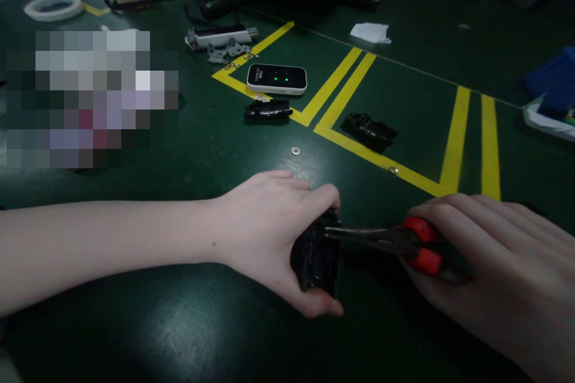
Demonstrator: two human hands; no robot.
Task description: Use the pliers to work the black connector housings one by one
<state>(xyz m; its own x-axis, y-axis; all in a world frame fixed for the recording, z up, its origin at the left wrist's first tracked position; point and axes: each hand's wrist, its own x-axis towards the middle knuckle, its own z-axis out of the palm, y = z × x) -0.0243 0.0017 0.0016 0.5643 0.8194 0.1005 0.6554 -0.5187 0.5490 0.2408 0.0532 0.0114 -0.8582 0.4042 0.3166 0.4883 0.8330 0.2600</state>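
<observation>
My left hand (269,233) grips a black plastic housing part (321,257) between thumb and fingers, its hollow inner side turned to the right. My right hand (489,275) is wrapped round the red handles of a pair of needle-nose pliers (399,239). The long jaws point left, and their tips reach the upper inside of the housing part. Whether the tips hold anything is too dark to tell. Beyond my left hand a small metal ring (295,151) lies on the green table (215,149). A second metal ring (393,171) rests on a yellow tape line.
Two more black plastic parts lie farther back, one at the left (268,111) and one at the right (371,131). Behind them are a white-edged device (277,79) with green lights, metal brackets (229,51) and a tape roll (54,7). A blurred-out patch covers the left.
</observation>
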